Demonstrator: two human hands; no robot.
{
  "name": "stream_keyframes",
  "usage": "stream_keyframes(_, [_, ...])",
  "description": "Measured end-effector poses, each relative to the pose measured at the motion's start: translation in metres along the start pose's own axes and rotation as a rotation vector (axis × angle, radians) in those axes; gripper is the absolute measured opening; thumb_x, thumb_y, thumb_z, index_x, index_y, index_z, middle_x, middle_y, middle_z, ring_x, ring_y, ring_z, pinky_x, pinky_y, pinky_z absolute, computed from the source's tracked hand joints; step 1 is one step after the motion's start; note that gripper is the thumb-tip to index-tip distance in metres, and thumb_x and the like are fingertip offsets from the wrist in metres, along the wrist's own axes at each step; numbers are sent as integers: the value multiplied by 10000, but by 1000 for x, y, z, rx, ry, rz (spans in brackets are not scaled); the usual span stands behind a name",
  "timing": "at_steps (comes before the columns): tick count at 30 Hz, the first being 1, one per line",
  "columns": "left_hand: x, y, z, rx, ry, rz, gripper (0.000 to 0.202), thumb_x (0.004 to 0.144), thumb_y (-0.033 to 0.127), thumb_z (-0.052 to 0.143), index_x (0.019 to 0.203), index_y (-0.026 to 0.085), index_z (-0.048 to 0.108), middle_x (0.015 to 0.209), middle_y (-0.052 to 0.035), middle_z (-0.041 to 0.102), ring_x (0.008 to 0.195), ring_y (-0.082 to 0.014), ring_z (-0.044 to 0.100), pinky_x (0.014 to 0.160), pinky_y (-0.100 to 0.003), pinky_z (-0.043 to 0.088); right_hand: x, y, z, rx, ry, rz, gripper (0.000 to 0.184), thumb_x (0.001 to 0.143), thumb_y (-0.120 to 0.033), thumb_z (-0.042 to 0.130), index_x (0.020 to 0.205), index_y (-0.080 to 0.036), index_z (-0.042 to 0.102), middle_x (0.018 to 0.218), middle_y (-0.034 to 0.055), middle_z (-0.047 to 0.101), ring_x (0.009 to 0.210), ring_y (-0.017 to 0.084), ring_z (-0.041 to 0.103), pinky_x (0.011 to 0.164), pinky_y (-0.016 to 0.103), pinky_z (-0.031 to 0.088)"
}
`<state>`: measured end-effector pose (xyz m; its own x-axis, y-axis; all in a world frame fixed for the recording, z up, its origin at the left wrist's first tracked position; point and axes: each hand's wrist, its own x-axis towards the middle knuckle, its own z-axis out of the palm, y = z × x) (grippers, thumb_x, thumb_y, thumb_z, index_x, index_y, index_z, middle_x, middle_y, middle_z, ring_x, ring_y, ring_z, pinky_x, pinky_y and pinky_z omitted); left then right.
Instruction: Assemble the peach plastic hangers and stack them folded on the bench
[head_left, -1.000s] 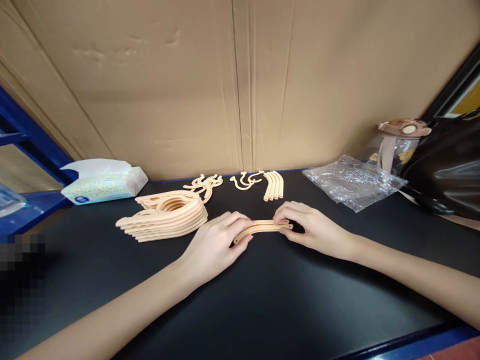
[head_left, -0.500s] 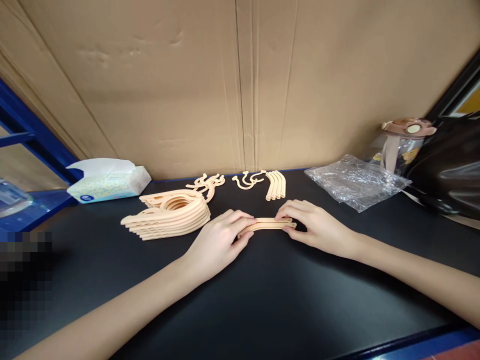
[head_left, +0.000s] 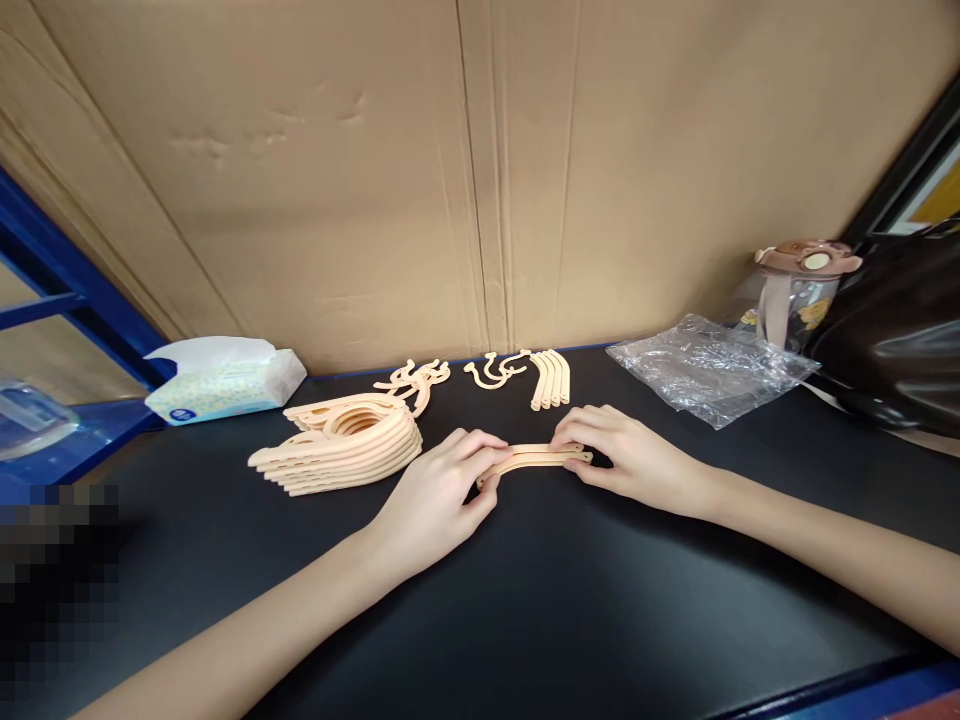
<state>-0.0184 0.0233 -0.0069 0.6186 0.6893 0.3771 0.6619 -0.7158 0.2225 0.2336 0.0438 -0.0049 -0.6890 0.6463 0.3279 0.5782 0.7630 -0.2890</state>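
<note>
Two curved beige strips (head_left: 540, 457) with small holes at their ends lie side by side at the middle of the black table. My left hand (head_left: 450, 485) pinches their left ends, partly hiding them. At the right ends, my right hand (head_left: 619, 455) has its thumb and fingers closed on the same strips. Left of my left hand is a stack of beige plastic hanger pieces (head_left: 337, 450). Behind the hands lie a row of more curved strips (head_left: 550, 380), a few loose beige hooks (head_left: 495, 372) and a tangled heap of hooks (head_left: 416, 380).
A tissue pack (head_left: 225, 385) sits at the back left. On the right are a crumpled clear plastic bag (head_left: 709, 365), a drinking bottle (head_left: 802, 290) and a black bag (head_left: 900, 340). Brown cardboard (head_left: 360, 200) stands behind the black table (head_left: 570, 600).
The camera view has tilted slightly, so the scene sits a little lower. Both hands keep their grip on the two strips, with almost no movement.
</note>
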Motion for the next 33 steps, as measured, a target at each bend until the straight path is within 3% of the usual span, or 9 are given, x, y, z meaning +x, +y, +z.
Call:
stream_keyframes(13, [1, -1, -2, -79, -39, -45, 302, 842, 101, 515, 1093, 237, 614, 1110, 11, 611, 928, -166, 553, 796, -313, 468, 1, 0, -1, -8, 2, 7, 129, 935, -215, 479, 1008, -219, 586, 975, 12, 625, 886, 166, 536, 830, 328, 360])
stream_keyframes(24, [1, 4, -4, 25, -65, -38, 260, 848, 97, 467, 1038, 210, 604, 1117, -6, 574, 863, -160, 563, 713, -298, 464, 2, 0, 0, 22, 5, 28, 110, 922, -207, 498, 989, -220, 585, 965, 2, 626, 884, 155, 538, 836, 318, 358])
stream_keyframes(33, [1, 3, -5, 48, -71, -19, 307, 868, 107, 442, 1141, 218, 527, 1098, -16, 561, 923, -176, 558, 812, -329, 482, 0, -2, -2, 8, 4, 20, 105, 923, -229, 500, 981, -221, 588, 974, 8, 630, 891, 162, 545, 828, 319, 370])
